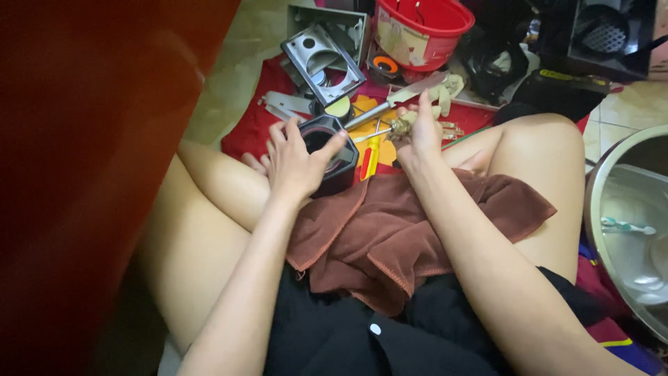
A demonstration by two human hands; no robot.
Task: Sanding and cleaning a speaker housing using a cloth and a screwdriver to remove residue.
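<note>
Beside the soft, matt brown cloth [410,230] on your lap sit a glossy black plastic housing [334,150] and a shiny steel basin [626,209].

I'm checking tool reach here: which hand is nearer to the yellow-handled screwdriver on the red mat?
Right, narrowly. The right hand holds a small grimy part just right of the yellow-handled screwdriver. The left hand grips the black housing, which sits between it and the screwdriver.

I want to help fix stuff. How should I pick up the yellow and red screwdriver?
Grip the screwdriver by its thick yellow-and-red handle, coming from above. The handle lies flat and uncovered on the red cloth between both hands; its thin shaft points away towards the clutter.
</note>
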